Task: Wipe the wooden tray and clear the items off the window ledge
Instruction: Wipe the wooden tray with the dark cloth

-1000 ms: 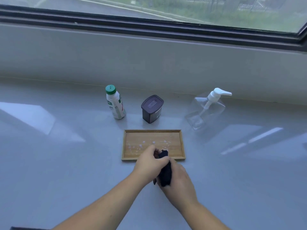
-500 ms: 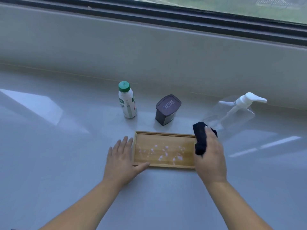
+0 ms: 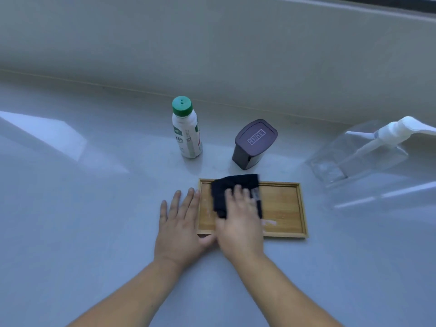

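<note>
Wooden tray (image 3: 280,204) lies on grey window ledge (image 3: 94,232)

Single head-worn wide-angle view, looking forward and steeply down onto the ledge (image 3: 70,232) from close above the person's forearms, which enter at the near edge. The left hand (image 3: 179,227), right hand (image 3: 240,223) and wooden tray (image 3: 283,204) lie at centre, close to the lens. The wall (image 3: 212,43) fills the far band, and the right edge crops the pump bottle (image 3: 368,156).
</note>
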